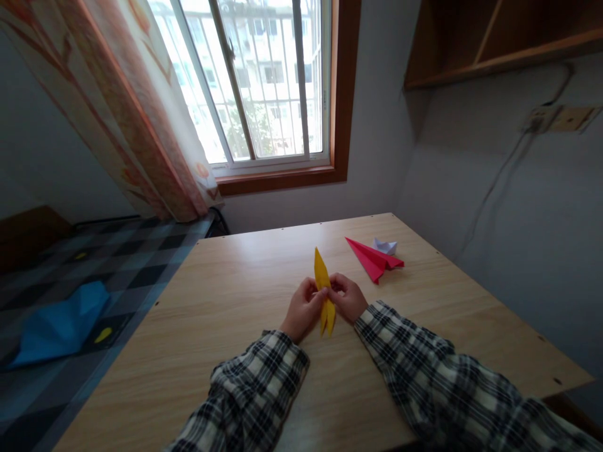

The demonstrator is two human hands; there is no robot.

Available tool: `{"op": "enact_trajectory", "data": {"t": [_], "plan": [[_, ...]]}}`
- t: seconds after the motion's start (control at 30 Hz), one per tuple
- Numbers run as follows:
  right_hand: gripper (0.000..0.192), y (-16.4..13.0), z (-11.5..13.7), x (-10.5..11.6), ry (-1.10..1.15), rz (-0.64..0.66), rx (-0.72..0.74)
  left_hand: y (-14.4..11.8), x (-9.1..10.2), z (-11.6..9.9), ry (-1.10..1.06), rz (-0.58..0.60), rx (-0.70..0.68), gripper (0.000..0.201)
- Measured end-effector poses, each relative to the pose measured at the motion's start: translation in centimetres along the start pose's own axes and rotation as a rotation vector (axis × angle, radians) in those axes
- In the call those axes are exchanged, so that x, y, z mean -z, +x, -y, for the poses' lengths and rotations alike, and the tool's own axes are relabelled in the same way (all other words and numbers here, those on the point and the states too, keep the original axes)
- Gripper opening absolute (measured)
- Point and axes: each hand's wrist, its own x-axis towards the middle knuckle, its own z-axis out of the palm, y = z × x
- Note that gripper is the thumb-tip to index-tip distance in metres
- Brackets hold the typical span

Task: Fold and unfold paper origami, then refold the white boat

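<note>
I see left hand (pixel 304 309) and right hand (pixel 347 296) pinching yellow folded paper (pixel 324 290) | desk (pixel 226 326) | red paper plane (pixel 374 258) nearby

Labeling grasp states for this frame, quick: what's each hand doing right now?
Left hand: closed, pinching the yellow folded paper from its left side.
Right hand: closed, pinching the same paper from its right side.

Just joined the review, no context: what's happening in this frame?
A person in plaid sleeves pinches a narrow folded yellow paper piece between the left hand and right hand, just above a wooden table. A finished red paper plane and a small white folded paper lie farther back on the right.
</note>
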Motion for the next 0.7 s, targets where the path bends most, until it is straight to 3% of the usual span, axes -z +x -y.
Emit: {"op": "enact_trajectory", "data": {"t": [0.27, 0.4, 0.7], "plan": [[0.032, 0.1, -0.4, 0.0, 0.034, -0.027, -0.105, 0.3, 0.6, 0.5, 0.04, -0.01, -0.027, 0.027], [0.034, 0.1, -0.4, 0.0, 0.099, 0.042, -0.153, 0.5, 0.8, 1.3, 0.019, -0.013, -0.033, 0.028], [0.044, 0.2, -0.7, 0.0, 0.068, 0.058, -0.133, 0.9, 1.2, 2.4, 0.093, -0.008, -0.058, 0.031]]}}
